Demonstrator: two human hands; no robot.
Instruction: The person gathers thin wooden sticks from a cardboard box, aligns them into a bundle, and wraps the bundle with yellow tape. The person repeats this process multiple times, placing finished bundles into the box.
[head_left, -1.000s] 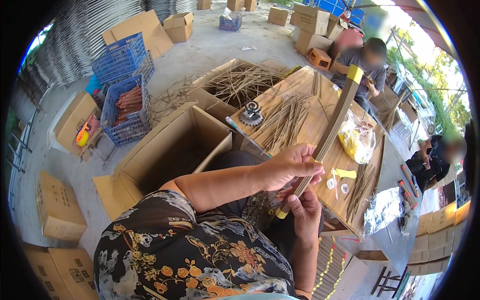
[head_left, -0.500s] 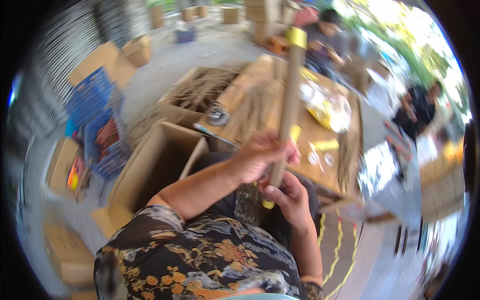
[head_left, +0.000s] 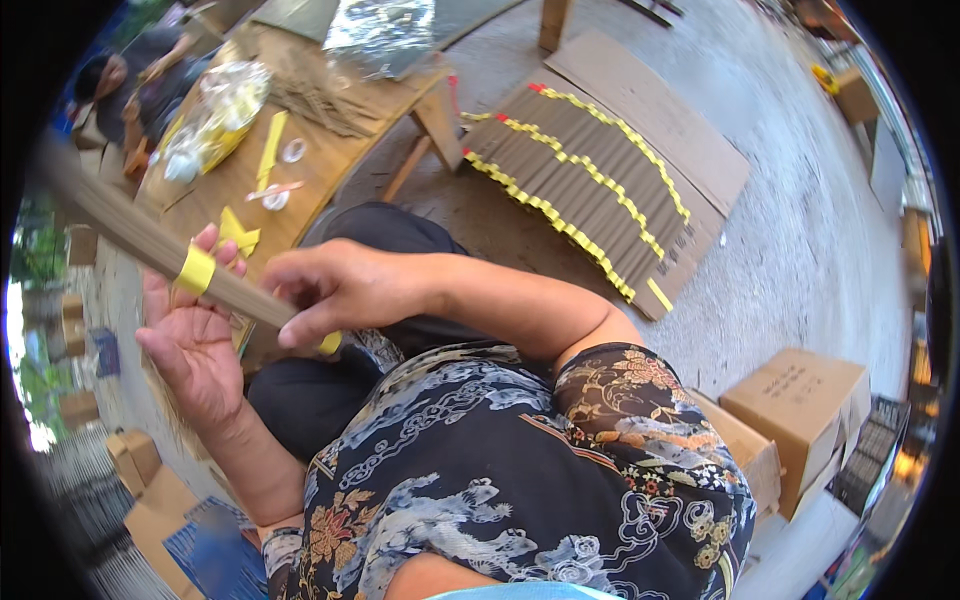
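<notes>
A long bundle of thin brown sticks (head_left: 130,225) with a yellow band (head_left: 196,270) slants from the upper left down toward my lap. My right hand (head_left: 355,290) is closed round its lower end, the thumb in front. Another bit of yellow shows just below that hand. My left hand (head_left: 200,345) is palm up beneath the bundle, its fingers stretched out and partly hidden behind it. The bundle's far end is blurred. On the right, rows of similar banded bundles (head_left: 570,185) lie side by side on a flat cardboard sheet (head_left: 705,170).
A wooden table (head_left: 335,150) at upper left carries yellow strips (head_left: 270,150), tape rolls (head_left: 293,150) and a clear plastic bag (head_left: 225,105). Another person (head_left: 145,75) sits beyond it. Cardboard boxes (head_left: 795,410) stand at lower right; a blue crate (head_left: 215,550) is at lower left.
The view has swung right, bringing the rows of bundles into full sight. The held bundle has tipped from near upright to slanting left. My left fingers have opened from their grip.
</notes>
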